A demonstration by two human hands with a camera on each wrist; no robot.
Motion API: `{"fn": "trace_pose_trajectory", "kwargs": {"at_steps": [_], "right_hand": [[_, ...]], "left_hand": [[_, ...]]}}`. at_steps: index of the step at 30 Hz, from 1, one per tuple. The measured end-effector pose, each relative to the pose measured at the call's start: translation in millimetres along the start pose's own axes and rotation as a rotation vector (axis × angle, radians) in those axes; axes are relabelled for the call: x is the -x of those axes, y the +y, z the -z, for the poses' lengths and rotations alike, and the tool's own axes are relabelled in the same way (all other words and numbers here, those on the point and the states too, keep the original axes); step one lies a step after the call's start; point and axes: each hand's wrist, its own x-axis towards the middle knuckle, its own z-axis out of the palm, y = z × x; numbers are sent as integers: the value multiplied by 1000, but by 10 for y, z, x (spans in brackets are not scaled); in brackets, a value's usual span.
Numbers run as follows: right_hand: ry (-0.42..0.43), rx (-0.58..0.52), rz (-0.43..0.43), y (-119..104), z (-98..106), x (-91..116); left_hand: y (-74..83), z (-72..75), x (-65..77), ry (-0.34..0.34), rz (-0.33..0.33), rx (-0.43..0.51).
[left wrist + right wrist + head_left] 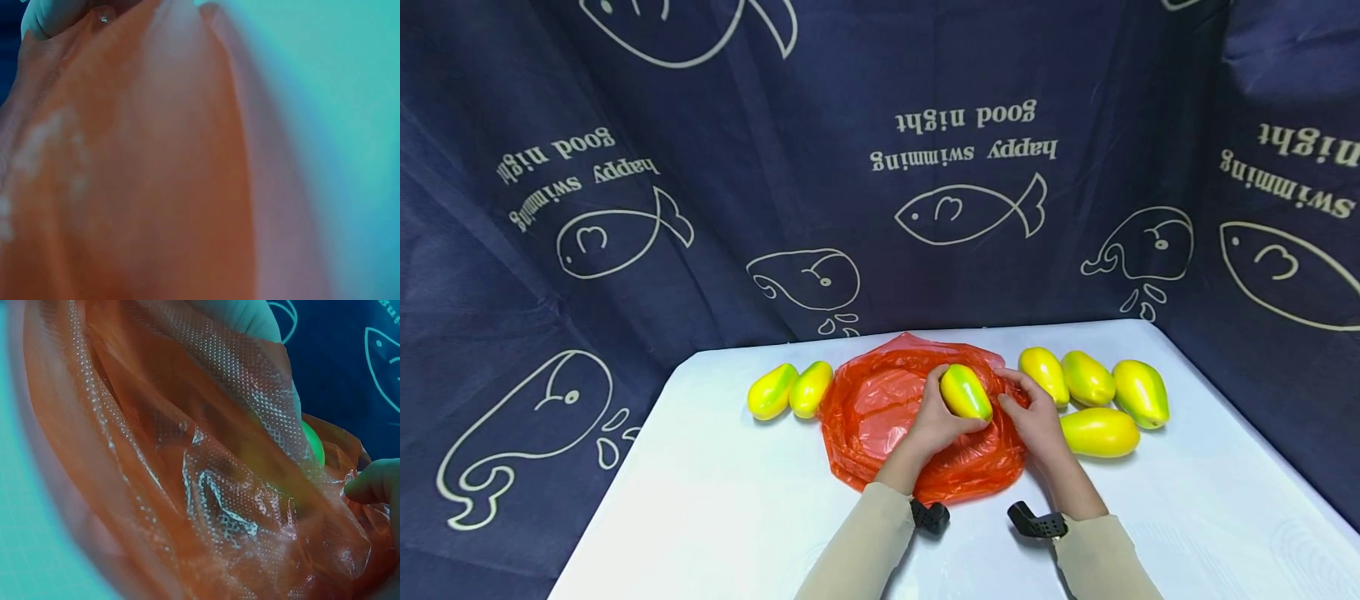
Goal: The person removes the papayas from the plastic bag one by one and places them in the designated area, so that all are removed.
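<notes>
A red plastic bag (880, 412) lies spread on the table with its mouth facing up. My left hand (934, 421) grips a yellow-green papaya (966, 392) between thumb and fingers, over the right part of the bag's opening. At the bag's right side my right hand (1036, 417) pinches the bag's rim, its thumb against the film. In the right wrist view the bag's film (237, 487) fills most of the picture, with a fingertip (369, 484) touching it and a bit of green fruit (314, 444) behind. Blurred red film (137, 162) covers most of the left wrist view.
Two papayas (772, 392) lie left of the bag on the white table (722, 500). Several more papayas (1101, 432) are grouped to the right, close beside my right hand. A dark blue curtain (820, 183) with fish drawings hangs behind the table and along its sides.
</notes>
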Motion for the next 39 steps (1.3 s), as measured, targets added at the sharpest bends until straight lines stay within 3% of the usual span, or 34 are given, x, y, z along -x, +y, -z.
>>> {"fn": "trace_pose_trajectory", "kwargs": {"at_steps": [17, 26, 31, 39], "right_hand": [[1, 25, 12, 14, -17, -3], [6, 27, 23, 11, -22, -10], [6, 30, 21, 9, -23, -13], [13, 16, 4, 5, -33, -14]], "left_hand": [[36, 154, 102, 11, 13, 46], [90, 306, 190, 0, -25, 76], [69, 402, 225, 16, -34, 60], [103, 651, 325, 48, -45, -47]]}}
